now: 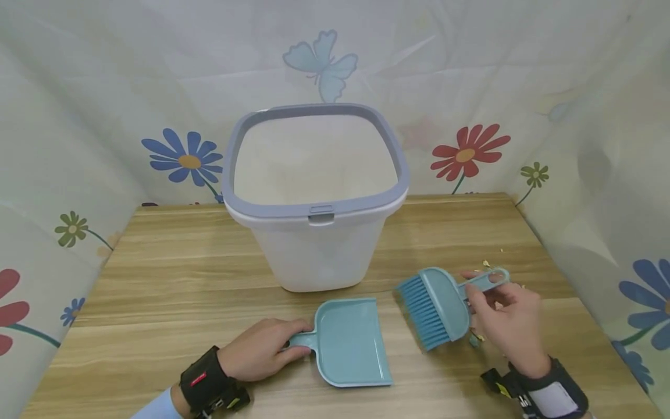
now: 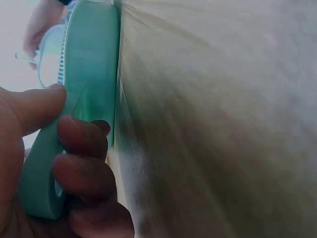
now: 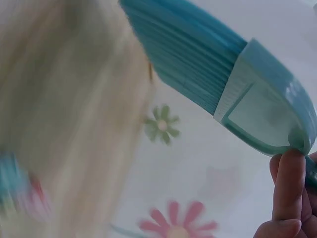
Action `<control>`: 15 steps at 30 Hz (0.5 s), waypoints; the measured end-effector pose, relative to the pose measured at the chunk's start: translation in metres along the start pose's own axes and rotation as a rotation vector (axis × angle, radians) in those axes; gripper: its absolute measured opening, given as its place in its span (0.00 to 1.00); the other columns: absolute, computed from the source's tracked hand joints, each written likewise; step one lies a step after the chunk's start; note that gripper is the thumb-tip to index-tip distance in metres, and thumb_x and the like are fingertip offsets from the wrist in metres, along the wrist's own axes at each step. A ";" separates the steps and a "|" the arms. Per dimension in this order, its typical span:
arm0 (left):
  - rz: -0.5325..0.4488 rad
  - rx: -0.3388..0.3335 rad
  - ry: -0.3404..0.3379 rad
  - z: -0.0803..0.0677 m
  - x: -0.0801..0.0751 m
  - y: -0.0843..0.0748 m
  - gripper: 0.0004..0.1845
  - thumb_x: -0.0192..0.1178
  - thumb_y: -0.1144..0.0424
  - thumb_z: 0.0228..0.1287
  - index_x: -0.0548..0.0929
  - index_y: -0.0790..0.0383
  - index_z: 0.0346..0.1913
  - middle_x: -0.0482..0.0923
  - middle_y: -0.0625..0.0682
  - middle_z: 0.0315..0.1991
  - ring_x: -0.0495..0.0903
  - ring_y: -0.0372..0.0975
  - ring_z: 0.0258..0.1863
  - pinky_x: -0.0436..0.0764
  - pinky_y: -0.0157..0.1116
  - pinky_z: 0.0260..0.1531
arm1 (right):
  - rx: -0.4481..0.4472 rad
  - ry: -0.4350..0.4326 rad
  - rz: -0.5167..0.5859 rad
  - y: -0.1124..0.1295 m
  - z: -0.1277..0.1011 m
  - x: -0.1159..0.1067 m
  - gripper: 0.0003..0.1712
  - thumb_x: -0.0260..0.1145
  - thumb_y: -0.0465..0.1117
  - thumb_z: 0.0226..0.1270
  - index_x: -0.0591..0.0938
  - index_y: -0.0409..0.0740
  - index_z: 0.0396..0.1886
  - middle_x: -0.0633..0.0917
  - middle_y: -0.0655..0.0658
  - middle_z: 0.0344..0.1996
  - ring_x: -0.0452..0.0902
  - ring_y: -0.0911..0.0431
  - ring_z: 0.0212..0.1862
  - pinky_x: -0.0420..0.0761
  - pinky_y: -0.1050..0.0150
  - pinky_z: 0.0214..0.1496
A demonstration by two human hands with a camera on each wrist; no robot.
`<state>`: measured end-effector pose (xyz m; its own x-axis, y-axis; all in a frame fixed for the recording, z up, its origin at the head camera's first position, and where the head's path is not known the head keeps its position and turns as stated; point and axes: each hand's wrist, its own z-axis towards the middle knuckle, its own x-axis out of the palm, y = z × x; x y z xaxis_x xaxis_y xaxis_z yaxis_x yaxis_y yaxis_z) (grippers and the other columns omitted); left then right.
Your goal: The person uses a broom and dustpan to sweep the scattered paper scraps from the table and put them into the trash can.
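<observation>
the left hand [image 1: 264,349] is curled around the handle of the blue dustpan [image 1: 350,343], which lies on the table [image 1: 173,273]; the right hand [image 1: 510,320] pinches the brush [image 1: 444,305] by its handle, bristles toward the dustpan. small scraps [image 1: 487,263] lie near the right hand. behind, a white bin [image 1: 319,256] stands before a flower-print sheet [image 1: 471,70].

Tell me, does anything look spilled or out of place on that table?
Yes: small loose scraps lie scattered on the wooden table around the right hand, near the brush. They look odd because they're strewn about rather than gathered in the dustpan; they're too small to identify.
</observation>
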<state>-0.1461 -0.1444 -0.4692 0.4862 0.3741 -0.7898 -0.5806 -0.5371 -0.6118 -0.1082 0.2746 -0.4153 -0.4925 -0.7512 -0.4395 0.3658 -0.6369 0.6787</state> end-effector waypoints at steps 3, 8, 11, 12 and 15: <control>-0.018 -0.006 0.009 0.001 0.000 -0.001 0.20 0.54 0.41 0.78 0.81 0.49 0.61 0.84 0.36 0.49 0.81 0.25 0.46 0.83 0.35 0.49 | -0.129 -0.060 -0.092 0.005 0.000 -0.021 0.10 0.69 0.20 0.53 0.90 0.31 0.34 0.90 0.64 0.38 0.71 0.77 0.22 0.66 0.79 0.25; -0.047 -0.009 0.021 0.001 0.000 -0.002 0.20 0.54 0.42 0.78 0.81 0.49 0.60 0.84 0.35 0.46 0.80 0.24 0.41 0.82 0.32 0.45 | -0.233 -0.067 -0.358 0.014 -0.007 -0.060 0.12 0.65 0.36 0.61 0.90 0.32 0.36 0.91 0.35 0.32 0.71 0.82 0.26 0.65 0.79 0.29; -0.061 -0.011 0.020 0.002 -0.001 -0.002 0.19 0.56 0.43 0.78 0.81 0.49 0.59 0.82 0.34 0.42 0.78 0.25 0.37 0.80 0.30 0.42 | -0.269 -0.024 -0.494 0.018 -0.013 -0.078 0.23 0.59 0.47 0.66 0.90 0.32 0.39 0.90 0.33 0.28 0.76 0.72 0.20 0.67 0.79 0.24; -0.064 -0.011 0.019 0.002 -0.001 -0.002 0.18 0.56 0.43 0.78 0.81 0.49 0.59 0.82 0.34 0.41 0.78 0.25 0.36 0.80 0.30 0.42 | -0.288 -0.004 -0.539 0.019 -0.015 -0.083 0.26 0.56 0.50 0.67 0.90 0.32 0.39 0.90 0.34 0.27 0.77 0.68 0.18 0.67 0.78 0.22; -0.069 -0.015 0.021 0.002 -0.002 -0.002 0.18 0.56 0.43 0.78 0.81 0.49 0.59 0.81 0.34 0.40 0.77 0.25 0.35 0.79 0.30 0.41 | -0.352 -0.002 -0.630 0.018 -0.022 -0.090 0.31 0.51 0.53 0.68 0.89 0.31 0.38 0.88 0.37 0.22 0.77 0.52 0.14 0.65 0.75 0.15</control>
<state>-0.1468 -0.1427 -0.4661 0.5380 0.3948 -0.7448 -0.5357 -0.5220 -0.6637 -0.0397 0.3263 -0.3768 -0.6953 -0.2228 -0.6833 0.2446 -0.9673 0.0665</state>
